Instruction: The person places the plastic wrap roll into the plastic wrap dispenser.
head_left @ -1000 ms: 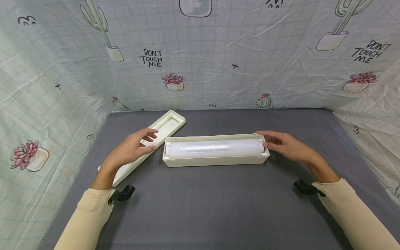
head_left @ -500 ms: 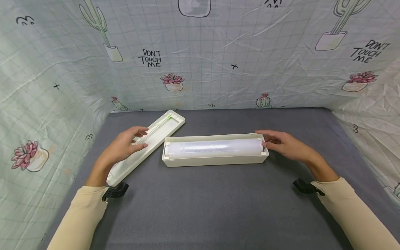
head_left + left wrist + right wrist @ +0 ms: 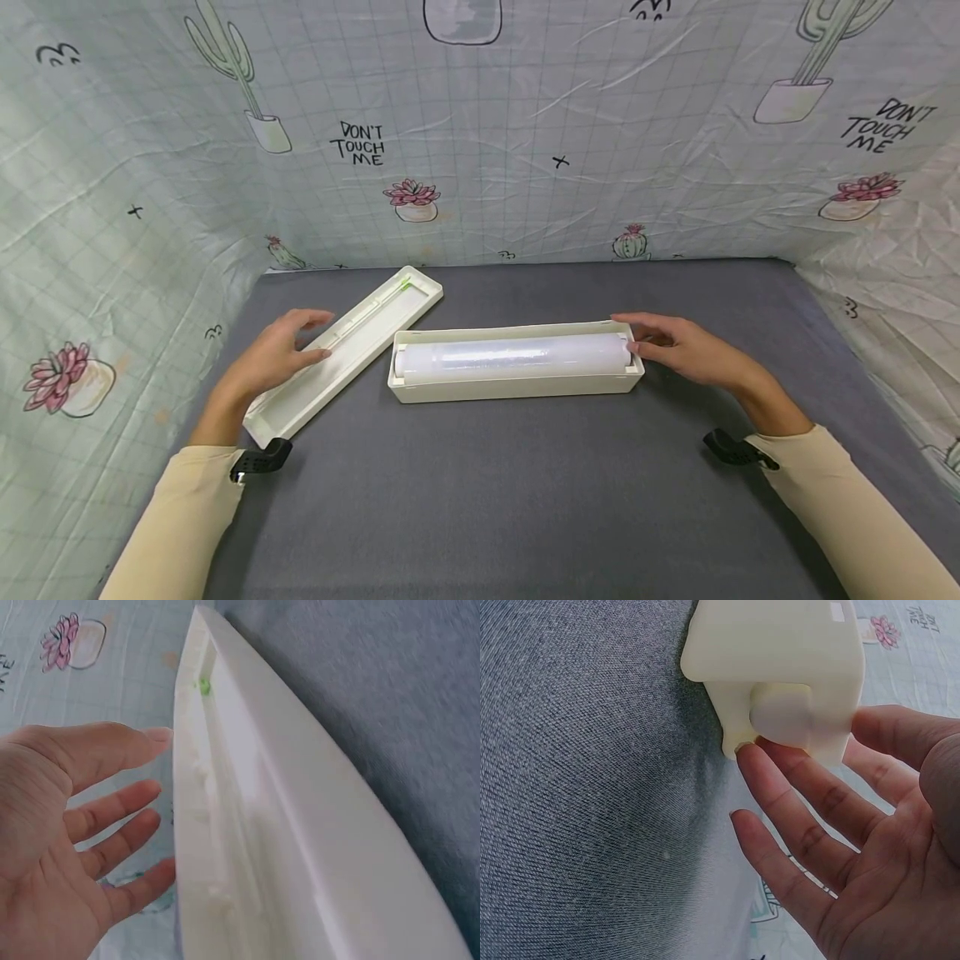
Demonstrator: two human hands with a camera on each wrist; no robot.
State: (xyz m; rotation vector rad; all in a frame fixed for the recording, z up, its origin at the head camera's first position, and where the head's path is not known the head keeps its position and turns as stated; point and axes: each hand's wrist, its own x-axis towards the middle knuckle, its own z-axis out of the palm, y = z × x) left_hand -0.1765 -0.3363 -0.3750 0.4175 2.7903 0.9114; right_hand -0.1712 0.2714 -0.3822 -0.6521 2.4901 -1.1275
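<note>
the left hand (image 3: 266, 358) had just drawn away toward the left, leaving more of the long, shallow, off-white plastic lid (image 3: 367, 325) in sight. the lid itself lay slantwise, hollow side up, in much the same place, with a small bright-green piece (image 3: 406, 284) showing near its far end. the left hand held nothing: its fingers and thumb were spread loosely at the lid's outer edge, though whether a fingertip touched it could not be told.

the right hand (image 3: 690, 350) had stayed put, thumb and fingertips at the right end of the long, off-white plastic box (image 3: 517, 387); whether they pinched it or merely touched it was unclear. the box stood lengthwise on the dark grey cloth (image 3: 525, 483), just right of the lid. inside lay a glossy, whitish cylindrical roll (image 3: 513, 354), apparently of plastic film, uncovered along its length.

for the work in hand, the change seemed to mean that the lid was off and let go, with only the box attended.
</note>
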